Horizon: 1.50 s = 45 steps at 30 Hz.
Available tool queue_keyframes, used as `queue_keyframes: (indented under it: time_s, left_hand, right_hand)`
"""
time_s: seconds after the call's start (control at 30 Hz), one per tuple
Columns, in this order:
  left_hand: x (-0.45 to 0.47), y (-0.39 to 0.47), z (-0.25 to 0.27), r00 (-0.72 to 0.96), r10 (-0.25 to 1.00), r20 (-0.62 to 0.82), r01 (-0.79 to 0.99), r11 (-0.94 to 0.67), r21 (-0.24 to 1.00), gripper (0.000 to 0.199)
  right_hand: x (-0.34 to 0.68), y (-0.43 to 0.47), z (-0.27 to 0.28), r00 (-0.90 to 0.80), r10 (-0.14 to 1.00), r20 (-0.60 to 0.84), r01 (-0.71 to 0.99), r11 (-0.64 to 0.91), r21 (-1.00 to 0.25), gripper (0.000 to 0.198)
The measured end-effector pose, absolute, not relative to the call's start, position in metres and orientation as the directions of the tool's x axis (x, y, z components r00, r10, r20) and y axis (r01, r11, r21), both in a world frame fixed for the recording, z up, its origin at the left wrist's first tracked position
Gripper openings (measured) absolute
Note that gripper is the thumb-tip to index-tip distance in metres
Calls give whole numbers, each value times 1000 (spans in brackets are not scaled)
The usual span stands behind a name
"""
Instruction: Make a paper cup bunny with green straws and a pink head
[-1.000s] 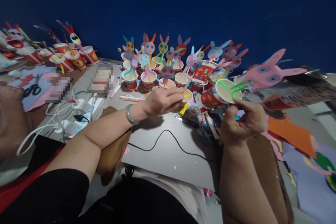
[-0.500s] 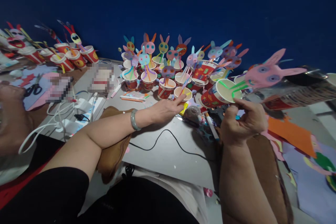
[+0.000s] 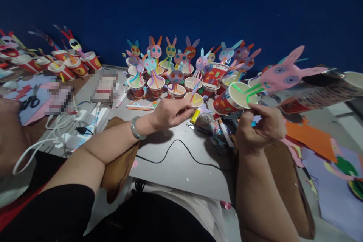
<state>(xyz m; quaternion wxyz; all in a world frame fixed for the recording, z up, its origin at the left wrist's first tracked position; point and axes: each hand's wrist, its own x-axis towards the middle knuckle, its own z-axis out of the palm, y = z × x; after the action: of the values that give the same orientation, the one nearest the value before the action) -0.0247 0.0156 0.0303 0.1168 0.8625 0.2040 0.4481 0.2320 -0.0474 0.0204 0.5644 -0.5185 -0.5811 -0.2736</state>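
My right hand [image 3: 261, 128] pinches the near rim of a tilted red paper cup [image 3: 222, 100]. Green strips inside this cup lead to a pink paper rabbit head [image 3: 283, 75] with long ears and blue-ringed eyes, leaning out to the right. My left hand [image 3: 171, 113], with a bracelet on its wrist, has its fingers closed against the near left edge of another paper cup [image 3: 196, 100] with yellow strips inside. Whether they grip this cup or a small piece is hidden. Just below it lie a small yellow object [image 3: 195, 116] and scissors [image 3: 200, 128].
Several red cups with rabbit heads [image 3: 155, 87] stand along the blue wall. Left are more cups [image 3: 76, 67], scissors [image 3: 30, 100], white cables [image 3: 48, 140] and another person's arm [image 3: 13, 136]. Markers [image 3: 138, 108], a black cord [image 3: 177, 141], orange paper [image 3: 310, 136] and a clear-wrapped cup stack [image 3: 314, 94] lie around.
My left hand has drawn back slightly from the cup with yellow strips, and its fingers have curled together. My right hand still holds the rabbit cup. The whole view has shifted a little.
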Motion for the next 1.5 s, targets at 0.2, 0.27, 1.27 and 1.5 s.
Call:
queue_keyframes:
  time_s: [0.2, 0.27, 1.27, 1.5]
  left_hand:
    - [-14, -16, 33, 523, 665, 533, 76, -659, 748, 27]
    - [-13, -22, 33, 504, 708, 495, 45, -593, 804, 40]
    - [-16, 7, 21, 672, 568, 475, -131, -540, 832, 79]
    - [-41, 35, 40, 870, 311, 383, -123, -615, 779, 79]
  right_hand:
    - [220, -60, 26, 222, 446, 867, 715, 530, -456, 15]
    - [215, -66, 29, 192, 528, 827, 603, 601, -524, 19]
    - [214, -86, 56, -208, 791, 575, 548, 581, -602, 53]
    - [256, -123, 47, 48, 829, 557, 758, 333, -561, 24]
